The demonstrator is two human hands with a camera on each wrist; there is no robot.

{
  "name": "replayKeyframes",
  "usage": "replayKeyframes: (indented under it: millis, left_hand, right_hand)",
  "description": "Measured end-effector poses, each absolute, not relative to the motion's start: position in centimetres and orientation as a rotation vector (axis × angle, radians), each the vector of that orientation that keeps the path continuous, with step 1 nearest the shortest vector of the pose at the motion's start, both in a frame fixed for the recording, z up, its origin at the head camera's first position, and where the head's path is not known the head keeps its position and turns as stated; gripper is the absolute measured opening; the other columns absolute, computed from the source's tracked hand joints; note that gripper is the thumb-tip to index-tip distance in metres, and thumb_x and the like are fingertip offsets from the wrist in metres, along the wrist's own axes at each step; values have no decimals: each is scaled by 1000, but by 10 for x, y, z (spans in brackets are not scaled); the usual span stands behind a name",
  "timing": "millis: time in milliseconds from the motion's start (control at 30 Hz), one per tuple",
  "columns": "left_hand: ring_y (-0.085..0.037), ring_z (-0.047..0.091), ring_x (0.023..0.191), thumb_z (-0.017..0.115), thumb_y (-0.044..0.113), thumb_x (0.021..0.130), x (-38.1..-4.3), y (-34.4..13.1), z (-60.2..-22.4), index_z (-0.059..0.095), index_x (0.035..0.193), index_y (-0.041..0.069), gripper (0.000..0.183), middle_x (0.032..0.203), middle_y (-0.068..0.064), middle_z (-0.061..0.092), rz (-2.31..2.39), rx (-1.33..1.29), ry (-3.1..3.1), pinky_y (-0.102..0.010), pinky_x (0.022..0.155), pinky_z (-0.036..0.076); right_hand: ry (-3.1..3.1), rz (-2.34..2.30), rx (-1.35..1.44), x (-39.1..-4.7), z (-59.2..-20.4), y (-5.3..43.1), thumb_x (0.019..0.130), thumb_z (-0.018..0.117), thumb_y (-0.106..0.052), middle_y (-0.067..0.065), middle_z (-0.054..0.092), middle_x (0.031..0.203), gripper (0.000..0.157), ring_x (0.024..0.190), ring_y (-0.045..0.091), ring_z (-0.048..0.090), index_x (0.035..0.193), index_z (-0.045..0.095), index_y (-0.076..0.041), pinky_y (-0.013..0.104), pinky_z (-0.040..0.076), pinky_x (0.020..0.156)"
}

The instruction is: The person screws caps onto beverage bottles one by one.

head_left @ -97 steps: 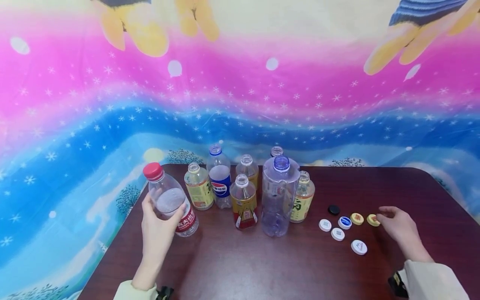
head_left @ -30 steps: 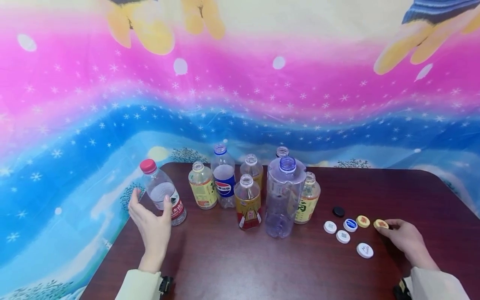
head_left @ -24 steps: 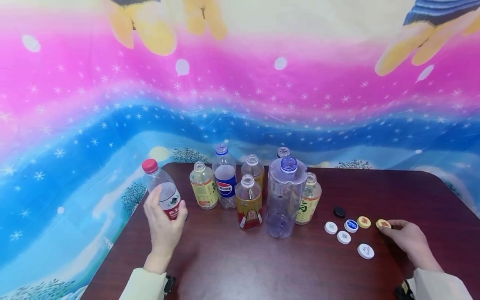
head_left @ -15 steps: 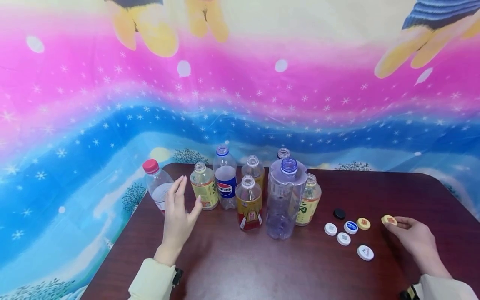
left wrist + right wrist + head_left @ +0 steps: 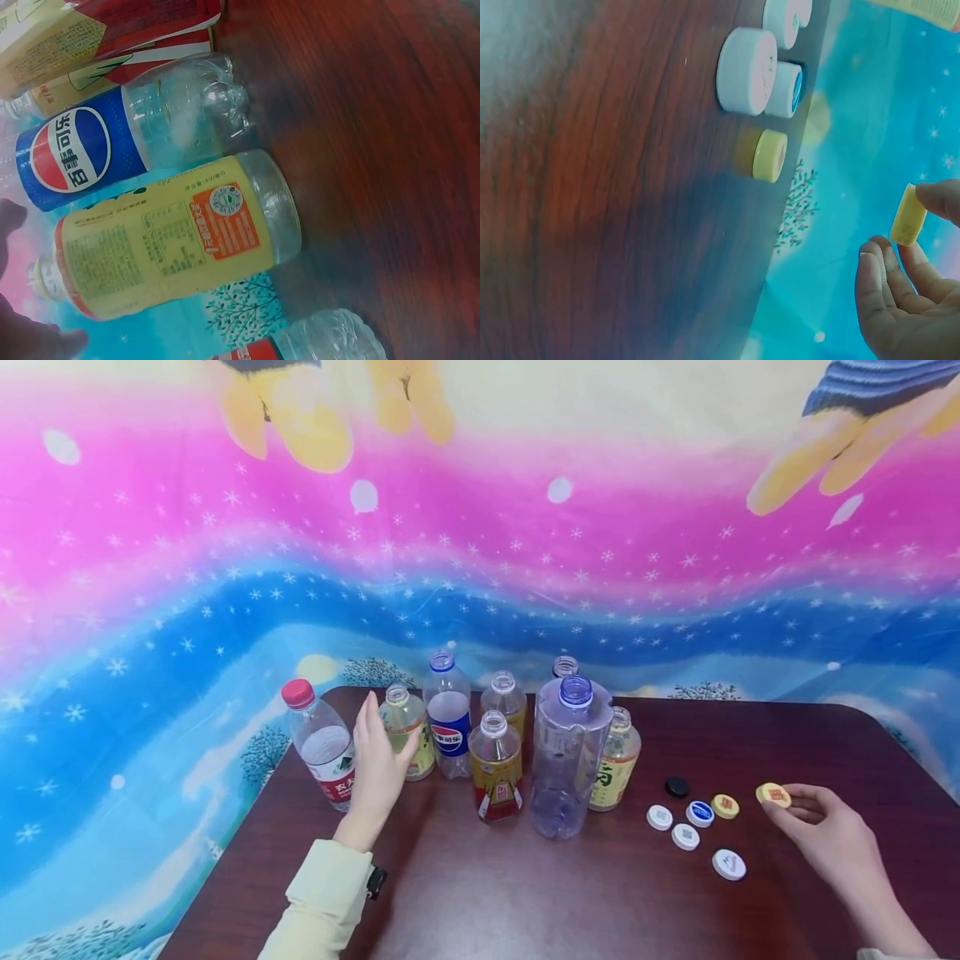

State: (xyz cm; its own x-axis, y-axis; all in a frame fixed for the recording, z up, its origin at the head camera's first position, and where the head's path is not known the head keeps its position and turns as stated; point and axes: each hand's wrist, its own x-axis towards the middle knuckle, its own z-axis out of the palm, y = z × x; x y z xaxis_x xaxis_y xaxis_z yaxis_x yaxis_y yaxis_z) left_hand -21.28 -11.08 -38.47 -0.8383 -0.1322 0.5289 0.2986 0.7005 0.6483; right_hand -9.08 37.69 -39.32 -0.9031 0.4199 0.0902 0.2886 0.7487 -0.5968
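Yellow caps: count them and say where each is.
2: one yellow cap pinched in the right hand, another yellow cap lying on the table beside the blue-topped cap.

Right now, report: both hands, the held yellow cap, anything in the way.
Right hand pinches the yellow cap, raised off the table. Left hand at the left yellow-labelled bottle, not gripping it. Pepsi bottle and red-capped bottle flank it.
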Motion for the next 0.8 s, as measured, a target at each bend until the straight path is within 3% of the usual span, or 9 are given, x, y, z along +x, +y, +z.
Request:
replayKeyframes:
  millis: [67, 100, 367, 467, 600, 800]
  left_hand:
    - [-45, 29, 138, 71, 19, 85, -216, -109, -385, 22, 146, -9, 83, 149, -30, 28, -1041, -86, -2400, -57, 114, 27]
    - [-45, 28, 138, 71, 19, 85, -218, -108, -385, 21, 146, -10, 84, 150, -30, 27, -1039, -70, -2418, -57, 114, 27]
    - [-45, 25, 140, 70, 23, 86, -224, -108, -390, 20, 147, -9, 85, 151, -30, 24, -1026, 20, -2513, -57, 113, 28]
    - [-45, 24, 140, 69, 24, 87, -225, -109, -391, 19, 147, -7, 84, 152, -29, 22, -1064, 51, -2534, -57, 113, 28]
    - [-44, 25, 139, 68, 25, 87, -226, -109, -393, 22, 147, -5, 81, 151, -29, 22, -1098, 79, -2547, -58, 111, 30]
    - [-44, 36, 134, 70, 23, 86, -226, -108, -397, 27, 141, -6, 75, 145, -30, 30, -1084, 75, -2501, -56, 110, 34]
  right_hand:
    - [-2715, 871, -549, -89, -393, 372, 89, 64, -34, 25, 67, 99, 54, 62, -27, 32, 122, 50, 6, 18, 34, 57]
    - [-2710, 872, -543, -88, -393, 370, 89, 64, -33, 27, 65, 101, 53, 62, -27, 32, 122, 49, 6, 17, 34, 56]
    - [-2701, 890, -531, -85, -394, 366, 89, 64, -31, 24, 65, 96, 51, 63, -26, 33, 120, 49, 6, 14, 34, 54]
    - [-2706, 910, -534, -85, -394, 365, 89, 65, -34, 5, 68, 86, 52, 64, -27, 34, 120, 50, 5, 14, 35, 54]
    - [-2699, 934, -506, -85, -396, 363, 88, 65, -35, -22, 59, 80, 51, 65, -27, 38, 120, 52, 3, 13, 36, 54]
    - [-2673, 936, -485, -84, -398, 359, 88, 66, -32, -35, 49, 75, 48, 65, -27, 37, 119, 53, 2, 12, 35, 55]
